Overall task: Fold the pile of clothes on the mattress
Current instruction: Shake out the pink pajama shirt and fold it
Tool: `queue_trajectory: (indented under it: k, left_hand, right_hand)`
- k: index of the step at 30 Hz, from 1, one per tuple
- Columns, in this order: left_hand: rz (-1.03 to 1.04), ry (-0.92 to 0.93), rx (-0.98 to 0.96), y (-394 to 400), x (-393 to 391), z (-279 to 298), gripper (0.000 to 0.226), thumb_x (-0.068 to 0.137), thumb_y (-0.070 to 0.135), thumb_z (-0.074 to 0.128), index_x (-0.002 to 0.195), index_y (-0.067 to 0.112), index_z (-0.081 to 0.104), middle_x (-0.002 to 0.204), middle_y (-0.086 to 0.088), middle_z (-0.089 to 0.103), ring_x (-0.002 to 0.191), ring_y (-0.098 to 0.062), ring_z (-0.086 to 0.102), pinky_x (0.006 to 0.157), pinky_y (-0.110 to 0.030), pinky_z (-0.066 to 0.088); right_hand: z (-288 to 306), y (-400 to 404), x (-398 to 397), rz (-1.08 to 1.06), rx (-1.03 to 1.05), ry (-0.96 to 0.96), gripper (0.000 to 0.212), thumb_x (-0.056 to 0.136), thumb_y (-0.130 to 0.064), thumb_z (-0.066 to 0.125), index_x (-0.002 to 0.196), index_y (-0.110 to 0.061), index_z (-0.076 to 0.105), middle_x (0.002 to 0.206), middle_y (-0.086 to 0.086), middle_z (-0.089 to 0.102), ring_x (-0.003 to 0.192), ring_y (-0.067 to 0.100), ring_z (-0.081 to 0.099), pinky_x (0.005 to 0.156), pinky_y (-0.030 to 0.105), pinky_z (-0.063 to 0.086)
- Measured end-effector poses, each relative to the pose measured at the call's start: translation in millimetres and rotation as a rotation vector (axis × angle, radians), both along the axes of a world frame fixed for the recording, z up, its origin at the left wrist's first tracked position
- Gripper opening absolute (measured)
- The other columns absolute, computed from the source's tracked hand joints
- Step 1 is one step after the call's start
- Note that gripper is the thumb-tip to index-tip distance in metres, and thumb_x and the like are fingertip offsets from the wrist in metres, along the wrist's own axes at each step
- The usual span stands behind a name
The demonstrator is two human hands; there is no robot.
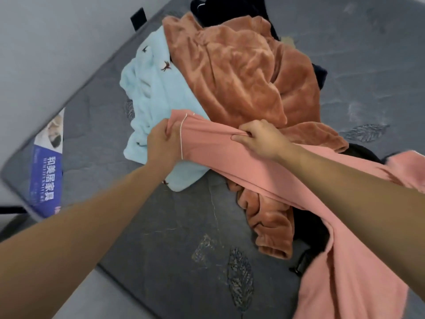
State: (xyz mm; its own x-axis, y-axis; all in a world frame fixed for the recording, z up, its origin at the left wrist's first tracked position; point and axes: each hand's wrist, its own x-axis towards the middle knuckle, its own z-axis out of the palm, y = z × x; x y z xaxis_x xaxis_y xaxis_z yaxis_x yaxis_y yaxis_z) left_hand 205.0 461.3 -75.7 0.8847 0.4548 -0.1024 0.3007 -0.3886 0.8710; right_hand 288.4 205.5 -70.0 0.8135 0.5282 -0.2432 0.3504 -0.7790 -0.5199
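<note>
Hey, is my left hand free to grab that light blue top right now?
Probably not yet. The left hand is gripping one end of the pink garment, which the right hand holds too. The light blue top lies uncovered just beyond it, so letting go would leave the way free.

A bare grey quilted mattress [142,226] is lying in what is looking like a home bedroom, a blue brand label [44,178] still showing on its side, fleece garments [230,72] piling on it beside plain walls [57,42].

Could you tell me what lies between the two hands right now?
In the head view, a taut stretch of the pink garment spans from left hand to right hand, crossed by a white drawstring.
</note>
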Motion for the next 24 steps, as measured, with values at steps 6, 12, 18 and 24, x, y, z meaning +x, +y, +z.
queue_trajectory:
  k: [6,12,18,24]
  left_hand:
    - [-0.032,0.108,0.169,21.4,11.5,-11.9,0.025,0.101,0.03,0.057,0.08,0.018,0.049,0.07,0.01,0.049,0.063,-0.006,0.045,0.06,-0.026,0.035]
    - [-0.083,-0.102,0.679,-17.2,-0.5,11.1,0.043,0.09,0.021,0.059,0.131,0.013,0.05,0.126,-0.012,0.05,0.111,-0.031,0.047,0.09,-0.043,0.038]
    - [-0.951,-0.33,0.693,-122.8,12.0,13.3,0.038,0.092,0.023,0.052,0.126,0.01,0.057,0.113,-0.008,0.055,0.097,-0.028,0.05,0.083,-0.046,0.046]
    - [-0.994,-0.172,0.664,-207.2,37.1,-5.1,0.038,0.1,0.044,0.052,0.127,0.019,0.058,0.118,-0.002,0.055,0.108,-0.025,0.05,0.09,-0.043,0.043]
  right_hand:
    - [-7.8,1.6,-12.2,-0.1,-0.07,-0.061,0.049,0.093,-0.064,0.063,0.073,-0.019,0.057,0.065,-0.005,0.057,0.075,0.027,0.058,0.068,0.043,0.049]
    - [1.7,-53.1,-25.7,-0.159,-0.097,-0.121,0.039,0.089,-0.065,0.061,0.095,-0.027,0.068,0.088,-0.007,0.071,0.087,0.023,0.066,0.078,0.043,0.054]
    - [6.1,-107.4,-28.6,-0.159,-0.143,-0.122,0.03,0.091,-0.059,0.066,0.088,-0.029,0.061,0.085,-0.011,0.063,0.083,0.02,0.059,0.068,0.035,0.038]
    - [3.7,-161.6,-32.2,-0.153,-0.152,-0.114,0.044,0.085,-0.073,0.056,0.088,-0.029,0.058,0.091,-0.004,0.066,0.087,0.023,0.06,0.076,0.039,0.047]
